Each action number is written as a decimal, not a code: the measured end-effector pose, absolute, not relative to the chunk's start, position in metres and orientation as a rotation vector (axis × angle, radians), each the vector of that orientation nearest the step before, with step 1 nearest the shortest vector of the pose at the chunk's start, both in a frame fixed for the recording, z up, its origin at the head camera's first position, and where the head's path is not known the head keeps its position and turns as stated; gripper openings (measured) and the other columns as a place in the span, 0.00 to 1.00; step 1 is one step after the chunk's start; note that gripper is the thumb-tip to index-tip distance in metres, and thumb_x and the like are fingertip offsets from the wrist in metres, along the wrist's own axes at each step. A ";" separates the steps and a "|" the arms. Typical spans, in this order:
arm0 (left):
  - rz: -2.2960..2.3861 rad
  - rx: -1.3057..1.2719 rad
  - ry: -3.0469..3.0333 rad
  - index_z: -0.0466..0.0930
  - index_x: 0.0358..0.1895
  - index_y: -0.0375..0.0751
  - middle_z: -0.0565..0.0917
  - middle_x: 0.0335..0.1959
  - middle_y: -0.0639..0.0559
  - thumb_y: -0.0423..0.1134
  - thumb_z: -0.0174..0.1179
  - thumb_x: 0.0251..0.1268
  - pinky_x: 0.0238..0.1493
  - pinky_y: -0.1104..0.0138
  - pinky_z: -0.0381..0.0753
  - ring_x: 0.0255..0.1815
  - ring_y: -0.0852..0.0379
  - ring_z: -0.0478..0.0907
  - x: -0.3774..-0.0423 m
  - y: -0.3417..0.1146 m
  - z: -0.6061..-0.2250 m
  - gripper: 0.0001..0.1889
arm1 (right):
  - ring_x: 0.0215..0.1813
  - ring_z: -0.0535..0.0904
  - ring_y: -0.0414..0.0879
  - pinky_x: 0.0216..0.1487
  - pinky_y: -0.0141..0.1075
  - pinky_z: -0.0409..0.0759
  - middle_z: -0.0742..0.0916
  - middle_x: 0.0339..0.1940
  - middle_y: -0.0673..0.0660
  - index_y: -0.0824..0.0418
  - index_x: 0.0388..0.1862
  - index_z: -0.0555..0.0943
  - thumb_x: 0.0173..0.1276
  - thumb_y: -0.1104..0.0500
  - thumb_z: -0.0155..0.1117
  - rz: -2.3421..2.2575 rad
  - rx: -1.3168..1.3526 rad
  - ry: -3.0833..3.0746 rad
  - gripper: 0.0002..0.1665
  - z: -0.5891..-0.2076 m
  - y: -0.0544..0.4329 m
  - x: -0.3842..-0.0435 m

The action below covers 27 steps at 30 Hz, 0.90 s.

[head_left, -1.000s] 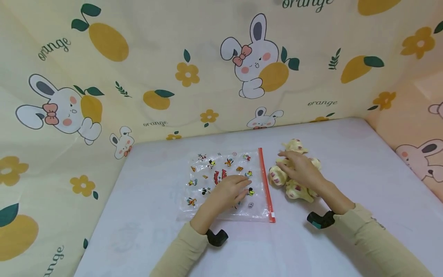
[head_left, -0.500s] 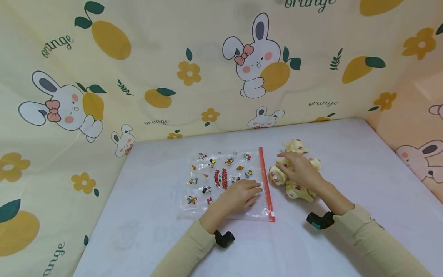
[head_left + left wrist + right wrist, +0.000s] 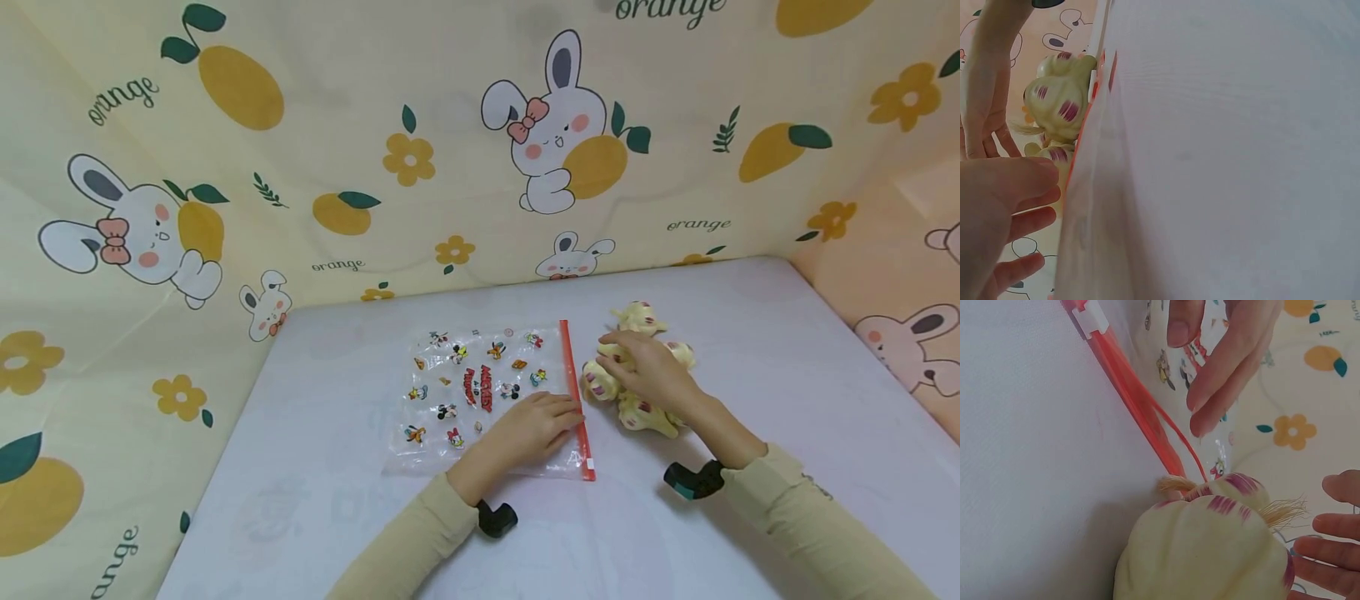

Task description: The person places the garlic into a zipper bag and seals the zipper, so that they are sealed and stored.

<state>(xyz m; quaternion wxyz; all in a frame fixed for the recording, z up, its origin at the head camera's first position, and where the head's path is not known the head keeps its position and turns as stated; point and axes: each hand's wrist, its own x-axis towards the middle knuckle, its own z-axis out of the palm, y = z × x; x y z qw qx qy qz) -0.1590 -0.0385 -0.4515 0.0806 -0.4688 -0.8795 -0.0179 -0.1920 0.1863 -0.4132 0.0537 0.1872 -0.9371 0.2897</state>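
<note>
A clear zip bag (image 3: 442, 412) with cartoon prints lies flat on the table. Its red zip strip (image 3: 587, 450) runs along the right edge, with a white slider (image 3: 1091, 317) at the near end. My left hand (image 3: 534, 429) is over the bag, fingertips at the strip; whether they touch it I cannot tell. Several garlic bulbs (image 3: 643, 415), cream with purple streaks, sit in a cluster right of the bag. My right hand (image 3: 654, 371) is over the cluster, partly hiding it. In the right wrist view its fingers (image 3: 1329, 550) are spread beside a bulb (image 3: 1204, 550), not curled round it.
A white cloth covers the table (image 3: 315, 400). Behind it hangs a cream curtain (image 3: 465, 150) printed with rabbits and fruit, and a peach one (image 3: 900, 275) stands at the right. Black wrist cameras (image 3: 498, 520) sit on both wrists.
My left hand has slid rightward across the bag from its middle to the red strip. My right hand stays over the garlic. The bag and bulbs have not visibly moved.
</note>
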 end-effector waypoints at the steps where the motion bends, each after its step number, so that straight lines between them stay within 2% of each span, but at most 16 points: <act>1: -0.042 -1.401 -2.633 0.79 0.59 0.50 0.80 0.62 0.55 0.43 0.51 0.73 0.71 0.63 0.73 0.67 0.59 0.74 -0.159 -0.037 -0.452 0.16 | 0.65 0.74 0.65 0.64 0.60 0.75 0.83 0.58 0.68 0.67 0.56 0.77 0.71 0.55 0.60 0.878 0.569 -2.848 0.21 -0.413 0.186 -0.192; 14: 0.120 -1.396 -2.649 0.79 0.59 0.54 0.78 0.64 0.58 0.44 0.48 0.75 0.72 0.62 0.72 0.69 0.61 0.72 -0.161 -0.026 -0.452 0.16 | 0.65 0.74 0.65 0.64 0.59 0.76 0.83 0.57 0.68 0.68 0.56 0.77 0.70 0.56 0.60 0.891 0.572 -2.833 0.21 -0.414 0.185 -0.191; 27: 0.218 -1.427 -2.611 0.81 0.54 0.56 0.81 0.60 0.60 0.41 0.52 0.72 0.70 0.63 0.74 0.66 0.62 0.74 -0.165 -0.020 -0.450 0.14 | 0.64 0.75 0.65 0.63 0.59 0.76 0.84 0.55 0.68 0.68 0.54 0.79 0.71 0.57 0.60 0.902 0.589 -2.796 0.19 -0.415 0.183 -0.190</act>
